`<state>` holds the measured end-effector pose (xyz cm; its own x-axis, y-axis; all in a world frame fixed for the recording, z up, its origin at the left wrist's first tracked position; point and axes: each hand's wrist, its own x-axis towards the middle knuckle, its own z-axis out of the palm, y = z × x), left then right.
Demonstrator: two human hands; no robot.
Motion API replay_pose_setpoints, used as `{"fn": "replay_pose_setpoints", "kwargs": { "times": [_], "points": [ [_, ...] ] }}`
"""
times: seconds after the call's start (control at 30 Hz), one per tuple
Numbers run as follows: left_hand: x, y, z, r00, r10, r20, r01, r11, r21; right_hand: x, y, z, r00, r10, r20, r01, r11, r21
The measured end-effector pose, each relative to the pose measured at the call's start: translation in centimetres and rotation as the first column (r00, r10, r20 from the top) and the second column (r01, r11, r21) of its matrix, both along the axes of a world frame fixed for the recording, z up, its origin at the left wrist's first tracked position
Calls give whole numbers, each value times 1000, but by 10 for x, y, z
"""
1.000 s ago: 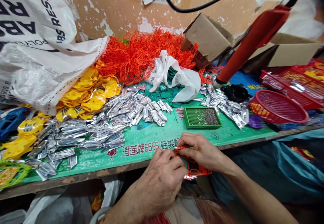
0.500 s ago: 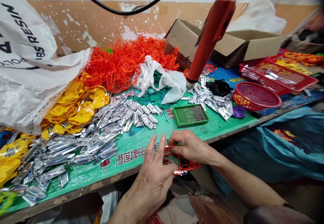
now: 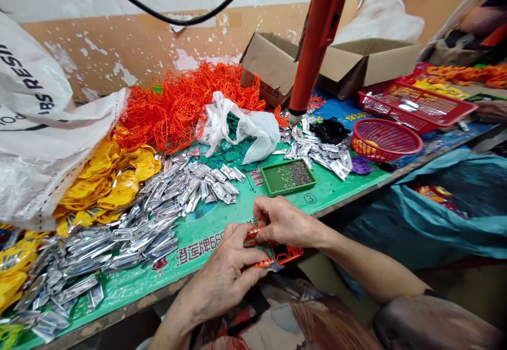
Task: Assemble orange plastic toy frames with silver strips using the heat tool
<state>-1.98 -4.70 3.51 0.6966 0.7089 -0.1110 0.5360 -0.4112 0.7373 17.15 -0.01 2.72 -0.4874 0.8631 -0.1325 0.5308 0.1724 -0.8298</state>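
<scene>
1. At the front edge of the table, an orange frame was held.
2. By the left hand, its near side was gripped, fingers narrowed.
3. By the right hand, its far edge was pinched.
4. Fine adjustment seemed under way; a steady grip seemed required.

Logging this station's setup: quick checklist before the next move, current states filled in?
1. Left hand gripping orange frame: ok.
2. Right hand on the frame too: ok.
3. Green tray upright on the table, small metal pieces inside: ok.
4. Red tool hanging free of both hands: ok.
5. Anything tucked beneath right hand: cannot tell, hidden.
</scene>
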Motion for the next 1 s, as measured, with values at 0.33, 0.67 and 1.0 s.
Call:
{"fn": "replay_pose_setpoints", "kwargs": {
  "times": [0.33, 0.67, 1.0],
  "points": [
    [-4, 9, 4, 967, 159, 200, -62, 906, -418, -6, 22, -16, 986, 101, -130, -129, 965, -227],
    [-10, 6, -14, 649, 712, 270, -175, 485, -857, 34, 34, 20, 934, -215, -284, 249, 964, 90],
    [-9, 23, -17, 670, 697, 256, -368, 612, -700, 119, 136, 54, 551, -486, -678, 834, 323, 447]
  ]
}}
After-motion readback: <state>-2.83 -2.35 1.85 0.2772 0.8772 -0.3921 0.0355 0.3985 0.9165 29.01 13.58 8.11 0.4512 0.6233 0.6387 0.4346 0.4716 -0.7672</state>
